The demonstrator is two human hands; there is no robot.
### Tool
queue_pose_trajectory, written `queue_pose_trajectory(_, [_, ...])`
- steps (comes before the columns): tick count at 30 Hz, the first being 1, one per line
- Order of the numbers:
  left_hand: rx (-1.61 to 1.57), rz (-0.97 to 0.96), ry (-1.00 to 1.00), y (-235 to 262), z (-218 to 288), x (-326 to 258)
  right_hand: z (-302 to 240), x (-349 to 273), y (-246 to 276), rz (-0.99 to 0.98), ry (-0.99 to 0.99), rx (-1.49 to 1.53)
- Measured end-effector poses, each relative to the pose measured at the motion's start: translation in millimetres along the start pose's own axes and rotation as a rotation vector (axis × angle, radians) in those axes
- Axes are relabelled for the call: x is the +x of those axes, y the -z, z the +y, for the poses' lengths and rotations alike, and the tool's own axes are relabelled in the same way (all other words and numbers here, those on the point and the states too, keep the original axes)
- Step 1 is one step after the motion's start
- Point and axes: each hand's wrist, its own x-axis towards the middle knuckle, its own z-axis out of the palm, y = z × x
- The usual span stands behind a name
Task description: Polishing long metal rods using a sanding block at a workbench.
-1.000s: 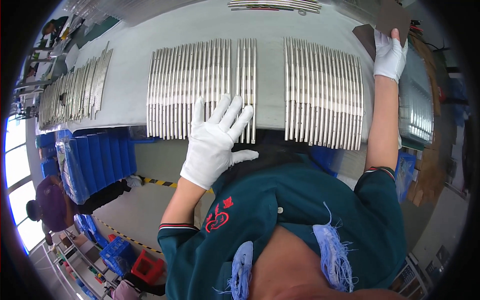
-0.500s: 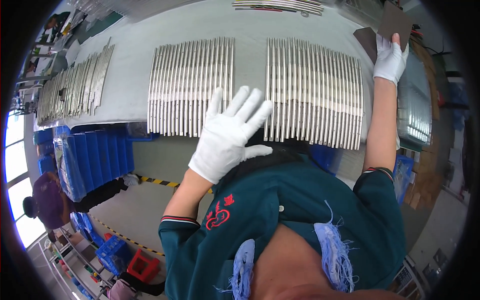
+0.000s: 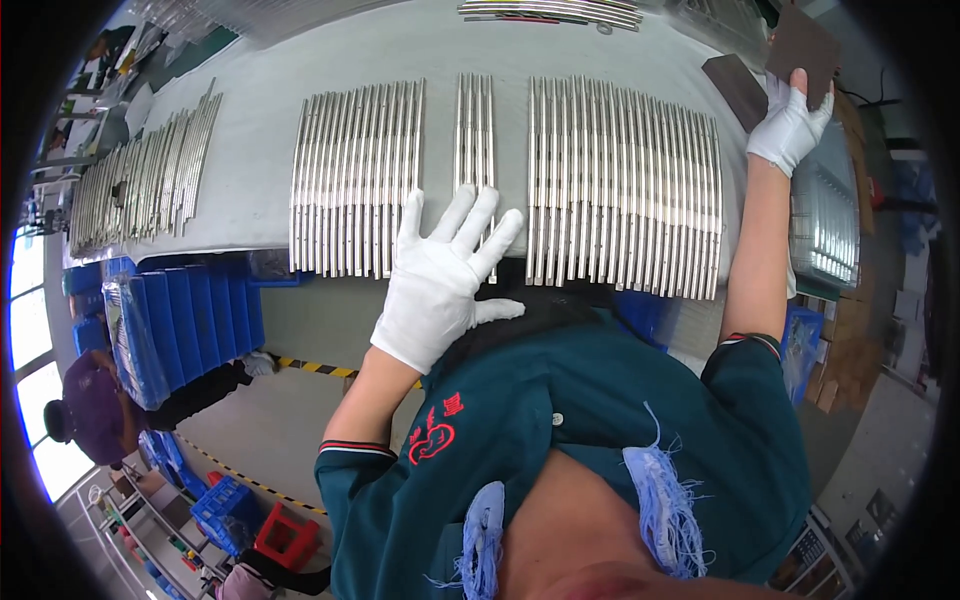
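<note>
Work surface: a long table covered in pale grey-white cloth [image 3: 255,150]. At far left of the room, a person in a purple top [image 3: 98,405] is near a row of blue plastic bins [image 3: 195,330] below the table edge. On the table's left end lies an uneven bank of thin silver metal rods [image 3: 150,185].

Next to the right, a left block of straight silver metal rods [image 3: 355,180] lies side by side near the front edge. It is narrower than half a second ago: a small set of silver rods [image 3: 474,125] now lies apart from it, with bare cloth on either side. Before, only one gap showed.

White-gloved left hand [image 3: 432,285] is spread, thumb out to the right, fingertips over the lower part of the small set; how hard it presses cannot be told. It now sits slightly farther left than in the preceding view.

A wide right block of silver rods [image 3: 622,185] follows, essentially unchanged. At far right, beside a dark brown rectangular block [image 3: 735,88], the white-gloved right hand [image 3: 788,122] is closed on a flat brown rectangular board [image 3: 803,50], thumb on its face; the board is raised above the table.
</note>
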Motion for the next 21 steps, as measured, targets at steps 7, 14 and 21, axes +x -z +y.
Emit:
queue_pose_trajectory(7, [-0.065, -0.014, -0.060, -7, 12, 10, 4, 3, 3, 0.013, 0.026, -0.072])
queue_pose_trajectory(14, [0.024, 0.008, 0.051, 2, -9, -15, -1, -4, -6, 0.008, 0.008, -0.051])
queue_pose_trajectory(21, [0.155, 0.043, 0.129, 6, -23, -28, 0, -5, -5, -0.001, 0.027, -0.116])
